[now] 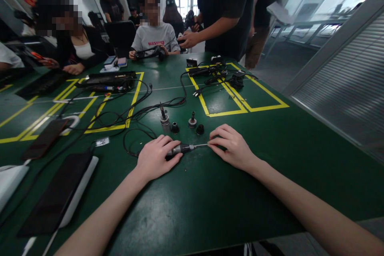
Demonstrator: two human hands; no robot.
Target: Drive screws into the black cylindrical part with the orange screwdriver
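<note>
Green tbl [228,204] w/ 4 parts [192,122]: L fingers [171,145] grip 1 tool [186,148], R fingers [220,142] pinch 1 rod [201,145].

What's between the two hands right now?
In the head view, the pen-shaped tool and its thin metal rod span from the left hand to the right hand.

A head camera looks down across the table [300,148].

Four small fittings [192,121]; one handheld tool [187,148]
</note>
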